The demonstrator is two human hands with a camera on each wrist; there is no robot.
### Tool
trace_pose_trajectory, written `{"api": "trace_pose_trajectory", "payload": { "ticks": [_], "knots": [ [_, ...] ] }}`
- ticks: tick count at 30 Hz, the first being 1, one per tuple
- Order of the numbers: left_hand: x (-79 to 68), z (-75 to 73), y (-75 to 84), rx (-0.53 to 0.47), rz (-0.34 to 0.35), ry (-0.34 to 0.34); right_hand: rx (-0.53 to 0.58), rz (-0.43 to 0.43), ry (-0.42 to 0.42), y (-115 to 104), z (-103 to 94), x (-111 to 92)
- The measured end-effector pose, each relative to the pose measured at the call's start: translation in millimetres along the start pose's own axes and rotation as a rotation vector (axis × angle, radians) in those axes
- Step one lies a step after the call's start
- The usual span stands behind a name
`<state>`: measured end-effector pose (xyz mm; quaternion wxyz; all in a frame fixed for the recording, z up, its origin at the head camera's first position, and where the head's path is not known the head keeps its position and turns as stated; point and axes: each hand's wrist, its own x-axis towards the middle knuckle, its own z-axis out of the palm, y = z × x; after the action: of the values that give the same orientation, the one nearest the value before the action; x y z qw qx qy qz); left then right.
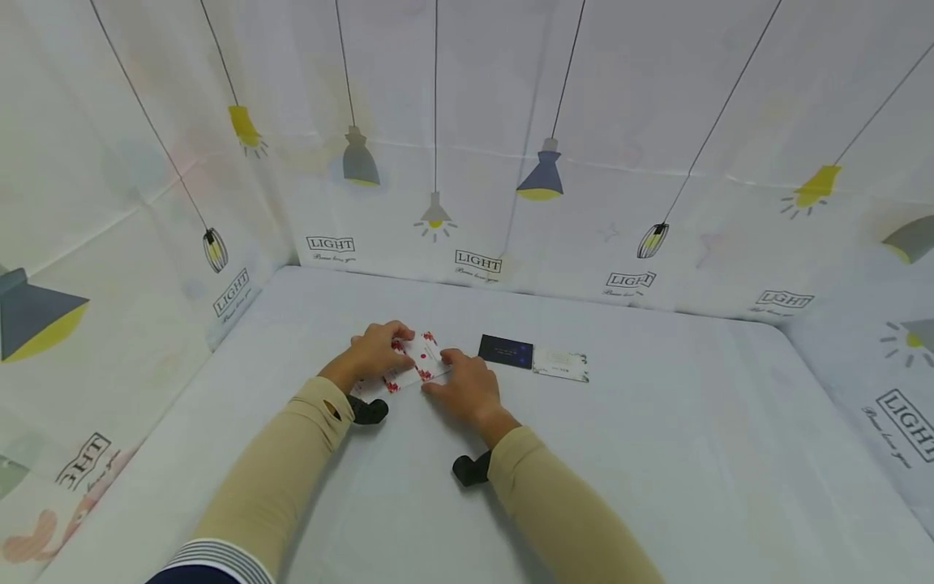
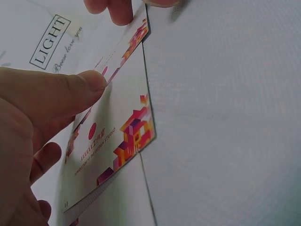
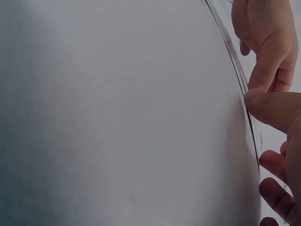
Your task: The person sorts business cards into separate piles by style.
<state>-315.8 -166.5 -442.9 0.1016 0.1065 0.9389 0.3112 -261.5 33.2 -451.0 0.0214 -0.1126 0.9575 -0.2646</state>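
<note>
White business cards with red and orange block patterns lie side by side, partly overlapping, left of the table's middle. My left hand [image 1: 374,350] spans the middle card [image 2: 101,150], its thumb [image 2: 94,82] pressing at the seam with the right-hand patterned card [image 1: 426,354]. Another white card [image 2: 129,193] shows partly under the middle one. With thumb and fingers, my right hand [image 1: 469,391] holds the outer end of the right-hand patterned card. In the right wrist view its thumb [image 3: 270,106] is at the card edge, fingers bent behind.
To the right of my right hand lie a dark blue card [image 1: 506,351] and a white card with a leafy border [image 1: 560,363], end to end. A white cloth covers the table [image 1: 657,454]. Lamp-printed curtains [image 1: 496,97] rise behind and at both sides.
</note>
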Motion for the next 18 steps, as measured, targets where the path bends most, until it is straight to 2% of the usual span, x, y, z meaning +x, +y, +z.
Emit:
{"api": "trace_pose_trajectory", "payload": {
  "ticks": [9, 18],
  "knots": [
    [-2.8, -3.6, 2.2, -0.011, 0.028, -0.007, -0.101, 0.029, 0.007, 1.6, 1.0, 2.6],
    [-3.6, 0.7, 1.6, -0.063, 0.063, -0.005, -0.109, 0.044, 0.020, 10.8, -0.5, 3.0]
  ]
}}
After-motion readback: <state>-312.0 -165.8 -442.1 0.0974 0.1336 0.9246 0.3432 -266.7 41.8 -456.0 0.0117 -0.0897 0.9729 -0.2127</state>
